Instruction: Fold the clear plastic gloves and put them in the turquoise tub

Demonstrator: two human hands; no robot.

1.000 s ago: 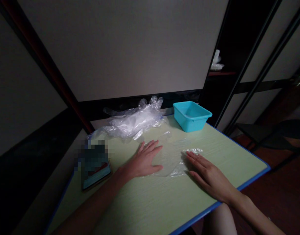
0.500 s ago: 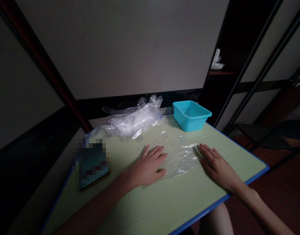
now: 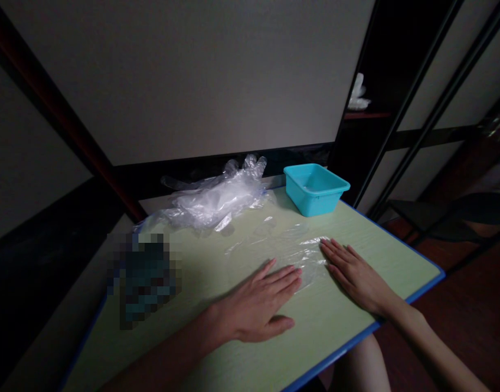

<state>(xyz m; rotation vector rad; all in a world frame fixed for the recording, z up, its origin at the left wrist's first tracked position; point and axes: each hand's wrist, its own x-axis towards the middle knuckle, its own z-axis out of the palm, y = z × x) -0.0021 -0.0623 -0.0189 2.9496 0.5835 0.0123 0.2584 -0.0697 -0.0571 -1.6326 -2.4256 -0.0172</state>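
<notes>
Left hand (image 3: 264, 305) and right hand (image 3: 352, 275) lie open, palms down, the left's fingers loosely spread on a thin clear plastic sheet (image 3: 293, 249), the right's fingertips at its edge. That sheet lies flat on the tabletop (image 3: 397, 264), on the near side of the turquoise basin (image 3: 315, 201). Left of the basin sits a crumpled clear plastic heap (image 3: 217, 201).
</notes>
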